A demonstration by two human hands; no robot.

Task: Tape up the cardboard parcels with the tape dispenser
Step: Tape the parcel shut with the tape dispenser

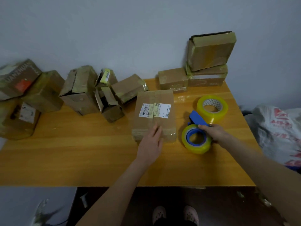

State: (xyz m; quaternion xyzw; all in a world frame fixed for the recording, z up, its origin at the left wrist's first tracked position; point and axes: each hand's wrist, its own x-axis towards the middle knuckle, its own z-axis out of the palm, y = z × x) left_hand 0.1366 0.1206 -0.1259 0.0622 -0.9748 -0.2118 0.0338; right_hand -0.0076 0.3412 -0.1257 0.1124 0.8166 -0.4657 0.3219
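1. The wooden table (81, 152) fills the middle of the view, with the wall along its far edge at 12 o'clock.
2. A loose row of battered cardboard parcels (79, 90) runs from 9 to 11 o'clock. Several are tilted against each other and one gapes open.
3. A white printed plastic bag (276, 128) lies off the table's edge at 3 o'clock.
4. Three taped parcels (210, 53) sit at 1 o'clock. The top one leans tilted on another.
5. The labelled parcel (153, 121) lies flat at the table's centre, its shipping labels facing up.
6. A spare tape roll (218, 115) lies flat at 2 o'clock of that parcel, just beyond the dispenser.
7. The tape dispenser (199, 119), blue with a yellowish roll, rests on the table at 3 o'clock of the parcel, close beside it.
8. The left hand (151, 144) lies flat, fingers straight, on the parcel's near end at 6 o'clock.
9. The right hand (215, 132) grips the dispenser's handle, with fingers curled round it and the thumb on top.
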